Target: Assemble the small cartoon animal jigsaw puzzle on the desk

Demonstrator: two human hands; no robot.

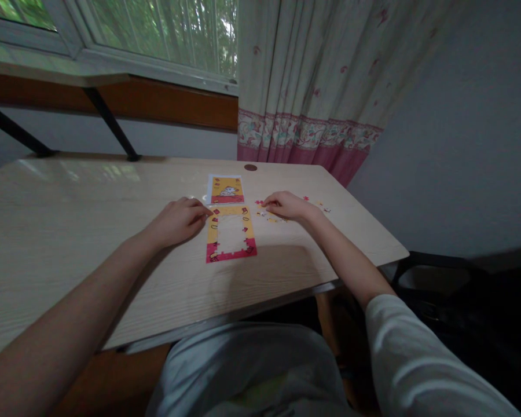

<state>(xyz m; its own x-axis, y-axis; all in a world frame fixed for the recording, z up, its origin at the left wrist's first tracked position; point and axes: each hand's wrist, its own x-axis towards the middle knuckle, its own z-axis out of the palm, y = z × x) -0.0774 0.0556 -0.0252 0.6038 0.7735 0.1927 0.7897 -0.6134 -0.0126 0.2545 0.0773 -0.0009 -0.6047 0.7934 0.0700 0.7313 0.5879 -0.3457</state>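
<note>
A jigsaw puzzle frame [211, 234] with a yellow and pink border lies flat on the table; its middle is bare, and the inner edge is notched. My left hand [180, 221] rests at its upper left edge, fingers curled together and fingertips on the border. Just beyond the frame lies a picture card [226, 189] showing a white cartoon animal on yellow and red. To the right, my right hand [286, 205] is low over loose puzzle pieces [272, 219], its thumb and fingers pinched at a small puzzle piece [259, 203]. The fingers partly cover that piece.
More puzzle pieces [323, 207] lie scattered right of my right hand. A dark round spot [250, 167] is near the back edge of the table [165, 295]. Black shelf supports [113, 124] stand back left. A curtain [304, 87] hangs behind, and a dark chair [434, 272] is right.
</note>
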